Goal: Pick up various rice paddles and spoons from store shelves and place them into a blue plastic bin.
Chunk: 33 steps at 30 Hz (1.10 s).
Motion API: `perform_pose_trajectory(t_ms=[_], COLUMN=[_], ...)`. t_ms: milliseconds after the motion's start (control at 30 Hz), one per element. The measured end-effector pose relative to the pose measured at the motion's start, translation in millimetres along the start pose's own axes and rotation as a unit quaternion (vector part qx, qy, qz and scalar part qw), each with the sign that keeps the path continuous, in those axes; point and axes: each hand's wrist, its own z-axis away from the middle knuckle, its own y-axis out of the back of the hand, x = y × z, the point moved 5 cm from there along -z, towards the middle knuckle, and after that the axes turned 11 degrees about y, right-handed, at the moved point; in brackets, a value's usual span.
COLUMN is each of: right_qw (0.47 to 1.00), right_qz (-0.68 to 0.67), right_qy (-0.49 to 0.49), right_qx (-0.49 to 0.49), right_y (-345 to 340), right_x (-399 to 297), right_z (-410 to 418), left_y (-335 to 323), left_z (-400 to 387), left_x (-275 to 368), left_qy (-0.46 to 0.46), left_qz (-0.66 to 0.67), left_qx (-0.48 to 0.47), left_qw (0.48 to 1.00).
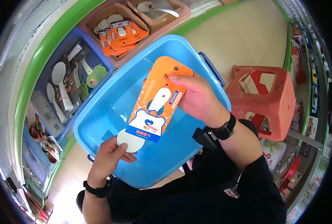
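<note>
A white rice paddle on an orange backing card [146, 98] is held tilted above a blue plastic tub [98, 112]. My left hand [110, 154] pinches the paddle's round, dotted blade [131, 142], which sticks out past the card's lower end. At the card's upper end, my right hand [195, 96] grips it, thumb on the printed front and fingertips showing behind its left edge. The paddle's white handle [160, 98] shows against the card, which bears writing and a small price sticker. Inside the tub, the bottom below the card is partly hidden.
Similar carded paddles [124, 35] fill a cardboard box in a pink bin [187, 12]. A white ladle [157, 9] lies in the box beside it. Spoons [61, 84] lie in a blue bin [110, 60] at left. To the right is a red plastic stool [275, 103], near stocked shelves [311, 98].
</note>
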Motion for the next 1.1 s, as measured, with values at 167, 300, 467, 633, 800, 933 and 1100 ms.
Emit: perform_pose_trajectory(t_ms=[167, 300, 467, 633, 800, 933, 1100], right_qw=[1.000, 1.000, 1.000, 1.000, 1.000, 1.000, 1.000], right_qz=[-0.008, -0.008, -0.007, -0.002, -0.003, 0.005, 0.015], right_qy=[0.003, 0.007, 0.011, 0.006, 0.020, 0.023, 0.020], right_qx=[0.005, 0.021, 0.018, 0.007, 0.019, 0.011, 0.009], right_y=[-3.4, 1.3, 0.0, 0.8, 6.8, 4.0, 0.3], right_x=[-0.2, 1.4, 0.4, 0.4, 0.9, 0.2, -1.6], right_z=[-1.1, -0.1, 2.2, 1.5, 0.6, -0.1, 1.7], left_y=[-6.4, -8.2, -9.4, -11.7, -12.2, -12.3, -12.0], left_z=[-0.8, -1.7, -1.5, 1.7, 2.0, 3.2, 3.0], left_x=[-5.0, -6.4, -5.0, -3.7, -5.4, -6.3, -7.0], left_qy=[0.040, 0.039, 0.021, 0.024, 0.024, 0.024, 0.026], left_qz=[-0.021, -0.023, -0.030, -0.032, -0.030, -0.025, -0.031], left_qx=[-0.018, -0.025, -0.038, -0.031, -0.034, -0.036, -0.039], left_qw=[0.999, 0.999, 0.999, 0.999, 0.999, 0.999, 0.998])
